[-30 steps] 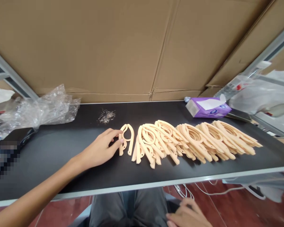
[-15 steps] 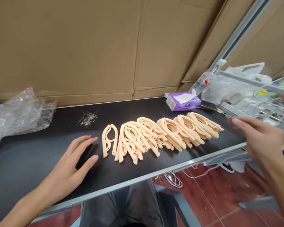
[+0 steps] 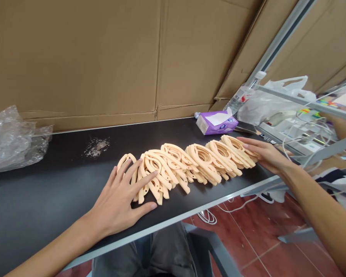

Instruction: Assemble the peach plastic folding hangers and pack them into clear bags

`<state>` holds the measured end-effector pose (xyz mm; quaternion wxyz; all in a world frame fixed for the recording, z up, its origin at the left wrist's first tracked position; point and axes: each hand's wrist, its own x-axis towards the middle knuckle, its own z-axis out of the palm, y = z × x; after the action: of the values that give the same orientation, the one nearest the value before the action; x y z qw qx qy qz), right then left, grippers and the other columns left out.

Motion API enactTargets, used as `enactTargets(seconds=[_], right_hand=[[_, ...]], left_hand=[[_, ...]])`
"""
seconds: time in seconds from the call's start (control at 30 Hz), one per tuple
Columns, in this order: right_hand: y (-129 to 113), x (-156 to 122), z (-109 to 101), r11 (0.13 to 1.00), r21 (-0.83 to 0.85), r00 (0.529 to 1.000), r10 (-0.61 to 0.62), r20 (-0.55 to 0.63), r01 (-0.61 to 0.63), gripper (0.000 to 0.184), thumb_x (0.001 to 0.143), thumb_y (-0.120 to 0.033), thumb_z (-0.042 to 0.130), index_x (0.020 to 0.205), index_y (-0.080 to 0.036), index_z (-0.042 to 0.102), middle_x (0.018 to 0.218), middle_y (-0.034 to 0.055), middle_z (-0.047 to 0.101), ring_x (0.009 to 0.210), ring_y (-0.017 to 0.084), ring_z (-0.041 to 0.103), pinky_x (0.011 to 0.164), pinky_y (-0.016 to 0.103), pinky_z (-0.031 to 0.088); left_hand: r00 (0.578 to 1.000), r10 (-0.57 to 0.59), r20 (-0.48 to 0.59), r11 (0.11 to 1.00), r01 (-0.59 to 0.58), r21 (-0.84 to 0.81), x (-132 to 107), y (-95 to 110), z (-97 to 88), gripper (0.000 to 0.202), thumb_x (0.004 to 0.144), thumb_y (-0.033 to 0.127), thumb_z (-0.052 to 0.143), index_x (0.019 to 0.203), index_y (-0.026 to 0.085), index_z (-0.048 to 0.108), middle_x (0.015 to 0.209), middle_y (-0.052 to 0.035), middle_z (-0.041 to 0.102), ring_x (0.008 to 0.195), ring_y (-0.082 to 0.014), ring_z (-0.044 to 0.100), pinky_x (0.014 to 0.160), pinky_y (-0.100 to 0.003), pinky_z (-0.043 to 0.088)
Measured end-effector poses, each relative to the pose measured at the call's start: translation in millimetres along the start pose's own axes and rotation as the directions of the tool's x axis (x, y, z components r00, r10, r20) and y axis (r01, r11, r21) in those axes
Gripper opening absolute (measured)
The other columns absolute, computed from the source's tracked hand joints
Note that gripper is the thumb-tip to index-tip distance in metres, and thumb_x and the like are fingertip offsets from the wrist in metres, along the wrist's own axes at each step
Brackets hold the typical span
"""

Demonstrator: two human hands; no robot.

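A black table (image 3: 46, 200) with a pale edge stands against a wall of brown cardboard (image 3: 89, 57) — creased and seamed. Below, a red tiled floor (image 3: 248, 246). A grey metal rack (image 3: 291, 100) rises at the right — the light is even.

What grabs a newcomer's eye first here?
The long overlapping row of peach plastic pieces across the middle of the black table. The left hand lies flat on the row's left end and the right hand on its right end. Behind stands a cardboard wall, with a purple tissue pack at the table's far right.
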<state>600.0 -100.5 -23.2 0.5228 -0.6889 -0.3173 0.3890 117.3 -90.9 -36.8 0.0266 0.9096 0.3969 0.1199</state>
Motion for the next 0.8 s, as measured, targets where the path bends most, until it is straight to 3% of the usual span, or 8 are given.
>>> enactTargets(seconds=[0.17,0.5,0.67,0.8], right_hand=[[4,-7,7,0.998,-0.054,0.999,-0.032,0.017,0.033,0.06,0.064,-0.023,0.089,0.122,-0.022,0.075,0.122,0.0058,0.076,0.095,0.018,0.071,0.077,0.021,0.057],[8,-34,38,0.991,-0.084,0.994,-0.108,-0.024,0.106,0.064,0.061,-0.038,0.093,0.12,-0.024,0.075,0.13,0.003,0.073,0.112,0.02,0.069,0.086,0.018,0.057],[10,-44,57,0.985,-0.105,0.988,-0.143,-0.051,0.137,0.064,0.062,-0.038,0.091,0.121,-0.021,0.074,0.132,0.0055,0.072,0.117,0.024,0.068,0.092,0.025,0.059],[13,-50,74,0.978,-0.133,0.984,-0.168,-0.059,0.159,0.068,0.064,-0.041,0.089,0.126,-0.021,0.072,0.127,0.0071,0.074,0.11,0.026,0.071,0.083,0.029,0.063]], left_hand=[[0.999,-0.038,0.011,0.999,0.038,-0.014,-1,3,-0.4,0.06,0.094,0.059,0.055,0.152,0.05,0.04,0.167,-0.0058,0.031,0.153,-0.0415,0.029,0.117,-0.072,0.034],[0.997,-0.072,-0.011,0.996,0.072,-0.052,-8,-2,-4.8,0.069,0.086,0.066,0.062,0.148,0.038,0.048,0.165,-0.0111,0.031,0.153,-0.0429,0.028,0.118,-0.071,0.032],[0.996,-0.088,0.016,0.996,0.089,-0.017,-11,-10,-9.9,0.077,0.081,0.069,0.066,0.15,0.042,0.046,0.165,-0.01,0.031,0.153,-0.0447,0.027,0.117,-0.073,0.03],[0.991,-0.131,0.023,0.991,0.131,0.009,-17,-20,-13.3,0.076,0.081,0.071,0.064,0.15,0.045,0.044,0.166,-0.0094,0.03,0.153,-0.0437,0.026,0.117,-0.075,0.027]])
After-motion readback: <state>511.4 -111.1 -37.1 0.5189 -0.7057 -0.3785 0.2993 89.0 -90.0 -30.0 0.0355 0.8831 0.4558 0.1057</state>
